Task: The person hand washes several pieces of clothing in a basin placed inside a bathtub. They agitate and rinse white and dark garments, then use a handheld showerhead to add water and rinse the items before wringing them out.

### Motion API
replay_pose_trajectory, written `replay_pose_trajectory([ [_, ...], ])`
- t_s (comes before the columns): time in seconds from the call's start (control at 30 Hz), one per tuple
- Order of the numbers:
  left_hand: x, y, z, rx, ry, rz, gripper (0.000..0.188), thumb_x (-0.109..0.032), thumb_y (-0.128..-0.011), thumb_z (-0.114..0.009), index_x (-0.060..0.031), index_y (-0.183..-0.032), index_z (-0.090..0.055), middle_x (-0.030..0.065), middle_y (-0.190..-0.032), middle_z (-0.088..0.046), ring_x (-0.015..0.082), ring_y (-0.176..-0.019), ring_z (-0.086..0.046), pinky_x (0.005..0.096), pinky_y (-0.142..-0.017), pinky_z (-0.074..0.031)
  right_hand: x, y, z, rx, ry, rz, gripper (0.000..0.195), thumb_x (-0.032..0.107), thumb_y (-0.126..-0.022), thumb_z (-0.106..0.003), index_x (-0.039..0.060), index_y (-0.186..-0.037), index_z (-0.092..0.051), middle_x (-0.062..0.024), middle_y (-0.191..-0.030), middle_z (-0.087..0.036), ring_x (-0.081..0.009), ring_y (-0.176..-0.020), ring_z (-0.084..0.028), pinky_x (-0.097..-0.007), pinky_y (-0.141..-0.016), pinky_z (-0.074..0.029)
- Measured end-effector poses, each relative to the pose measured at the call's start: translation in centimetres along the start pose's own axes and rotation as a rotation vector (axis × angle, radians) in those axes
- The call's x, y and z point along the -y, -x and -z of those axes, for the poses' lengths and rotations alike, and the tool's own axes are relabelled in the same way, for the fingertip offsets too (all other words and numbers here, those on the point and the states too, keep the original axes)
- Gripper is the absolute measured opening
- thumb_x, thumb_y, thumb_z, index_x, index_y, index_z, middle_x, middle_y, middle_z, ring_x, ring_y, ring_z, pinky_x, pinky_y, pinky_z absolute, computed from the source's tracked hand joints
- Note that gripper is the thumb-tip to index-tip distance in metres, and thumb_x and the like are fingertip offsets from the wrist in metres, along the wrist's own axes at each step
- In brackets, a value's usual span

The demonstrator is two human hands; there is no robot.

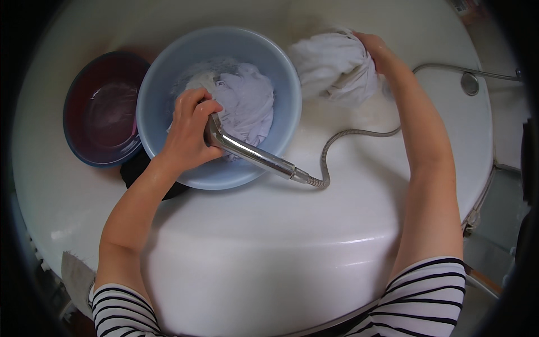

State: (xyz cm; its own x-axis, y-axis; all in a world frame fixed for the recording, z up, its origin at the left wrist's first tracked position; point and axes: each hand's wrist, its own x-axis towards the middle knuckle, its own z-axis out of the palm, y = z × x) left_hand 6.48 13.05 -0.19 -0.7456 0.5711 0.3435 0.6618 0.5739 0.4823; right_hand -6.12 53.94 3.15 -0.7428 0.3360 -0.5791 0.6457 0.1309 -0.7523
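My left hand [191,126] grips the head of a chrome hand shower [252,155] over the near part of a light blue plastic basin [290,84]. Wet white cloth [248,97] lies bunched in that basin, with water around it. To the right of the basin, my right hand [372,48] clutches a second bundle of white cloth [337,67], its left side blurred. That bundle is above or on the bathtub floor; which one I cannot tell. From the shower handle a metal hose [324,160] curves right, passing behind my right forearm.
A dark red basin [111,113] with a blue rim stands left of the blue one. Black cloth [134,168] shows beneath them. All this sits in a white bathtub [273,219]. A round metal fitting [469,84] is on the right wall. Grey cloth [78,278] hangs over the near left rim.
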Motion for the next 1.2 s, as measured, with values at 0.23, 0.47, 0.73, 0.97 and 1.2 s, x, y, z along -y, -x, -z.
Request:
replay_pose_trajectory([
  [0.23,0.0,-0.2,-0.2,-0.006,0.001,-0.008,0.072,-0.006,-0.047,-0.073,-0.0127,-0.114,-0.046,0.0148,-0.121,-0.041,0.0383,-0.114,-0.041,0.0446,-0.097,-0.038,-6.5,-5.0,0.6,-0.19,1.082,0.712,0.045,0.037,-0.084,-0.061,0.0119,-0.12,-0.063,-0.0223,-0.116,-0.064,-0.0384,-0.106,-0.062,-0.0435,-0.096,-0.047],
  [0.47,0.0,-0.2,0.0,0.009,0.003,0.005,0.072,-0.005,-0.047,-0.073,-0.0123,-0.113,-0.046,0.0148,-0.12,-0.041,0.0376,-0.113,-0.041,0.0445,-0.096,-0.038,-7.9,-3.3,-5.3,0.062,0.635,0.594,0.051,0.039,-0.078,-0.069,0.0067,-0.117,-0.063,-0.0186,-0.108,-0.068,-0.0336,-0.103,-0.063,-0.0397,-0.089,-0.049],
  [0.73,0.1,-0.5,-0.3,-0.045,0.015,-0.011,0.072,-0.008,-0.047,-0.078,-0.0131,-0.112,-0.048,0.0139,-0.117,-0.041,0.0372,-0.112,-0.042,0.0471,-0.096,-0.038,-1.4,-2.1,-4.7,-0.322,0.796,0.933,0.045,0.033,-0.085,-0.065,-0.0001,-0.116,-0.061,-0.0196,-0.109,-0.066,-0.0338,-0.101,-0.064,-0.0385,-0.087,-0.05],
  [0.97,-1.5,-1.8,-0.5,-0.13,0.016,-0.149,0.071,-0.007,-0.047,-0.078,-0.0131,-0.111,-0.048,0.0135,-0.118,-0.042,0.0374,-0.112,-0.042,0.0472,-0.096,-0.038,-6.2,8.0,-21.9,0.787,-0.28,-0.066,0.028,0.032,-0.09,-0.062,0.0052,-0.082,-0.062,-0.0071,-0.069,-0.057,-0.0183,-0.054,-0.054,-0.0327,-0.054,-0.047],
  [1.2,-1.8,-0.4,-1.4,-0.025,0.066,-0.033,0.071,-0.005,-0.047,-0.076,-0.0142,-0.112,-0.049,0.0138,-0.12,-0.041,0.0383,-0.116,-0.04,0.0475,-0.097,-0.037,-9.4,8.6,-24.9,0.79,-0.247,-0.25,0.02,0.024,-0.083,-0.067,0.0107,-0.073,-0.057,-0.0015,-0.066,-0.052,-0.0116,-0.055,-0.047,-0.0299,-0.05,-0.04],
])
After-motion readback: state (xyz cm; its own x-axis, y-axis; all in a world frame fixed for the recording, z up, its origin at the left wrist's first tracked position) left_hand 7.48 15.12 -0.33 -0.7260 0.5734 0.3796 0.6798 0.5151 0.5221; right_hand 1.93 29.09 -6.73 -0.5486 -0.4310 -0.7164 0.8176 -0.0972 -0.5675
